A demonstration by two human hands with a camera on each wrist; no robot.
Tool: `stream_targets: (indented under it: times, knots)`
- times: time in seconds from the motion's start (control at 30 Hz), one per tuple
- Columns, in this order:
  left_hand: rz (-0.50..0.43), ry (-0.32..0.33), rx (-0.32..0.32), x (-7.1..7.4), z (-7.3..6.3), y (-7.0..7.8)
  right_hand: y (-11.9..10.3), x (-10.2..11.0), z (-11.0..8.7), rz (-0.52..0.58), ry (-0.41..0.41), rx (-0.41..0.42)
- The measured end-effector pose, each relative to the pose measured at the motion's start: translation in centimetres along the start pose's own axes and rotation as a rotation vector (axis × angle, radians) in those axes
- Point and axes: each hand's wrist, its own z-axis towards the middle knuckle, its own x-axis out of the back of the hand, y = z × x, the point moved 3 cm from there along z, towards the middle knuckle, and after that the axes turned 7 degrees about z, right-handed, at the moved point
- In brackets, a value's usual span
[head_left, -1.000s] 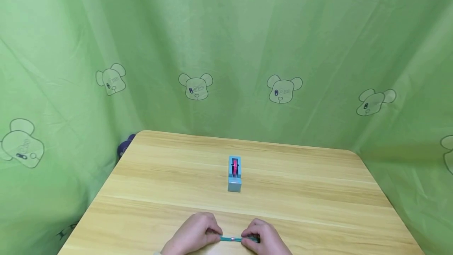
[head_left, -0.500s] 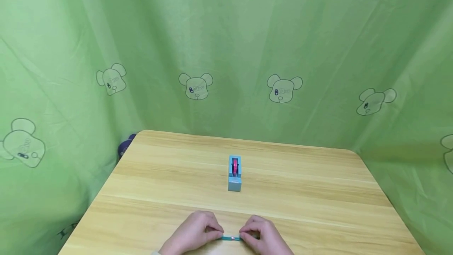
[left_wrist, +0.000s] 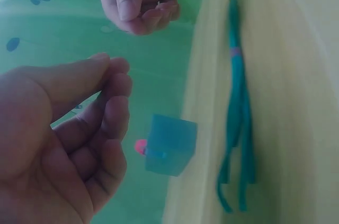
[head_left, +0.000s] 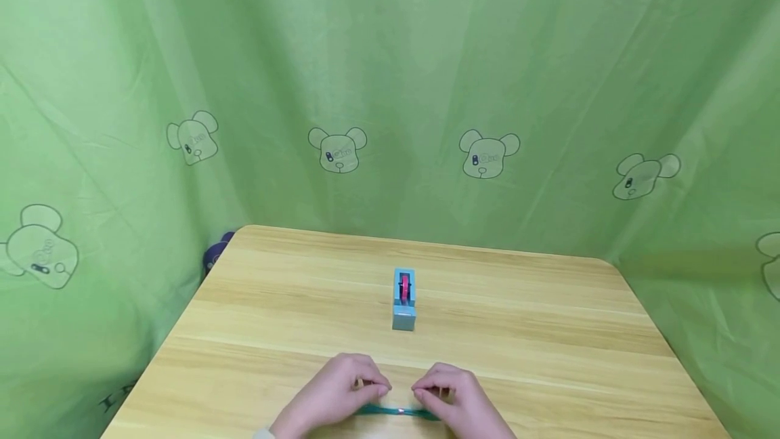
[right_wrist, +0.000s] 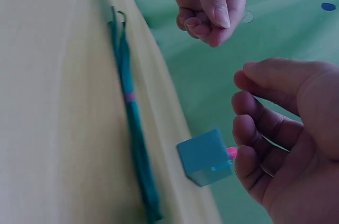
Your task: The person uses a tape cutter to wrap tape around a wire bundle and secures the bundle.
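Note:
A bundle of flat teal strips point(head_left: 385, 410) lies on the table between and below my hands. A narrow pink tape band point(right_wrist: 130, 97) wraps its middle; in the left wrist view, its strips point(left_wrist: 235, 113) fan apart at the near end. Above the bundle's left part hovers my left hand point(head_left: 335, 388), thumb and index fingertips together and the other fingers loosely curved. Over its right part my right hand point(head_left: 458, 395) has a similar loose curl. Nothing shows between the fingers of either hand. The two hands face each other, fingertips apart.
Beyond the hands stands a blue tape dispenser point(head_left: 404, 318) with a pink tape roll point(head_left: 405, 288). The wooden tabletop point(head_left: 274, 290) has rounded far corners. Green curtains point(head_left: 390, 202) with bear-head prints hang around it.
Both hands have let go of the teal bundle and risen slightly off it, away from the body. The bundle's ends, earlier covered by the fingers, now show more.

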Motion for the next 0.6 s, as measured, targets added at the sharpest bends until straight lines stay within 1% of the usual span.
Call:
stream_targets:
  times: [0.07, 0.17, 0.3, 0.37, 0.47, 0.53, 0.6]
  knots:
    - [0.016, 0.010, -0.018, 0.3, 0.2, 0.3, -0.4, 0.2, 0.2, 0.000, -0.002, -0.015]
    - [0.031, 0.022, -0.027, 0.6, 0.4, 0.6, -0.8, 0.5, 0.4, -0.008, -0.006, -0.042]
    - [0.014, 0.042, -0.017, 1.0, 0.7, 0.9, -1.3, 0.9, 0.7, -0.029, 0.001, -0.047]
    - [-0.005, 0.056, -0.006, 1.3, 0.8, 1.0, -1.7, 1.2, 1.0, -0.043, 0.019, -0.009]
    - [-0.016, 0.076, 0.005, 1.8, 1.0, 1.3, -2.2, 1.5, 1.2, -0.054, 0.059, 0.078]
    - [-0.006, 0.092, 0.007, 2.2, 1.2, 1.6, -2.6, 1.8, 1.4, -0.058, 0.089, 0.138]
    - [0.013, 0.111, -0.003, 2.6, 1.5, 1.8, -3.0, 2.2, 1.7, -0.057, 0.115, 0.178]
